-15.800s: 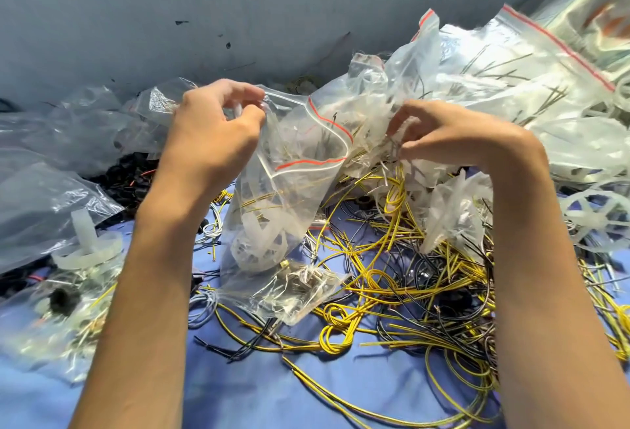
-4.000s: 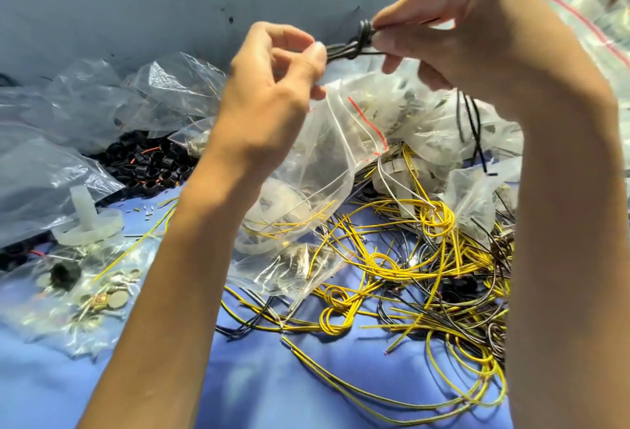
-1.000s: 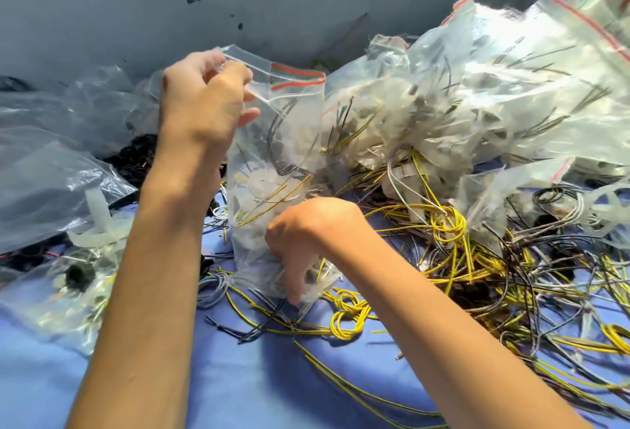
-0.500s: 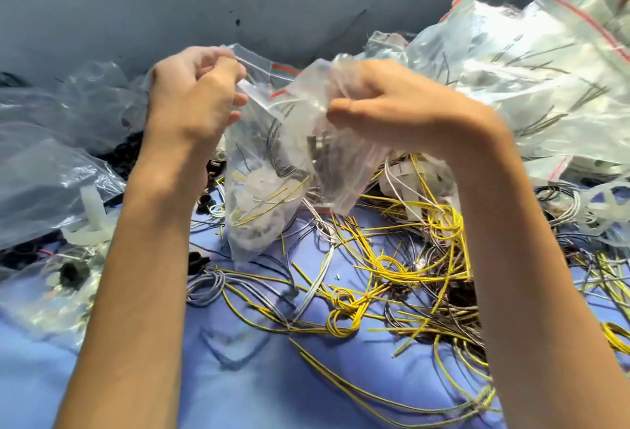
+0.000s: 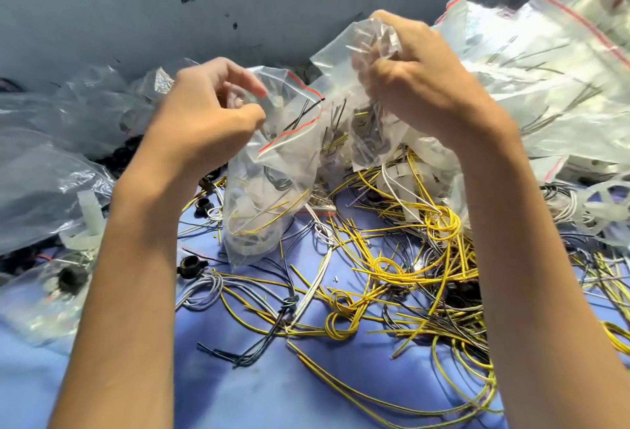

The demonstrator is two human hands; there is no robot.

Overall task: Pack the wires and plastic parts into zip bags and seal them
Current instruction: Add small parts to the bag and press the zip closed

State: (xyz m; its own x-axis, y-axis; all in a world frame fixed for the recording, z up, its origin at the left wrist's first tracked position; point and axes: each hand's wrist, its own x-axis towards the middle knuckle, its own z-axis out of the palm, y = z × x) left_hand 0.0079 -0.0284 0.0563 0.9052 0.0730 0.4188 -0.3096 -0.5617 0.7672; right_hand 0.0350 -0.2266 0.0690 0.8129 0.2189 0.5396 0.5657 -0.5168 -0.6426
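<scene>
Clear plastic fills both your hands: your left hand [image 5: 208, 115] pinches the rim of the red-striped zip bag [image 5: 272, 169], held open over the blue cloth [image 5: 272, 391] with wires [image 5: 264, 221] and white plastic parts [image 5: 244, 206] inside. Your right hand [image 5: 421, 87] clutches a crumpled smaller bag [image 5: 366, 137] just beside that mouth, over the loose yellow wires [image 5: 392, 265].

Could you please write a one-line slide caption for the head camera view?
Left hand pinches open a zip bag while right hand grips a crumpled second bag beside it, above loose yellow wires.
</scene>
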